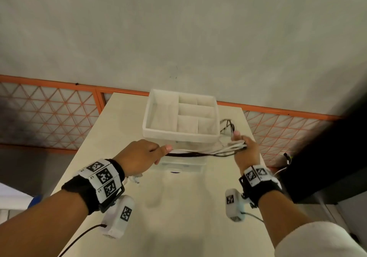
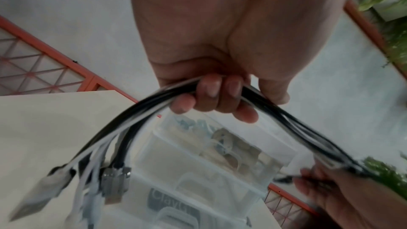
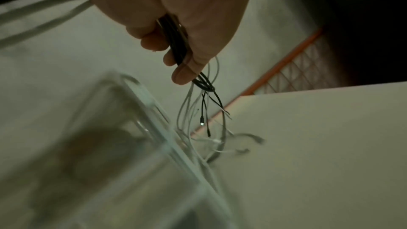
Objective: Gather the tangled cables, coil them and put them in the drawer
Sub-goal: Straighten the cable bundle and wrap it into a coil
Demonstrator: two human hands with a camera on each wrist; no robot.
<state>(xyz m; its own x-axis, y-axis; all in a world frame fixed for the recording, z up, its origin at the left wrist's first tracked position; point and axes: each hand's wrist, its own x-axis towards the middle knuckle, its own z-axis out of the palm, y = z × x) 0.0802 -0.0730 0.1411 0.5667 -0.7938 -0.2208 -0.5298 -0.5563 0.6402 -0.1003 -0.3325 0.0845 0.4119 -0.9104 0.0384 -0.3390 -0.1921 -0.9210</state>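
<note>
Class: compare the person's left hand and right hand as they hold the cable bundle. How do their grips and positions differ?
The left hand grips the cable bundle near its plug ends, in front of the drawer organiser; the right hand grips it beside the organiser's right side, where thin ends trail onto the table. Both curl round the same stretched bundle.

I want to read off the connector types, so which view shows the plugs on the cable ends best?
The left wrist view: the plugs hang close and large below the left hand, though blurred. The right wrist view shows only small, dim ends dangling below the right hand. The head view shows the cables but no readable plugs.
</note>
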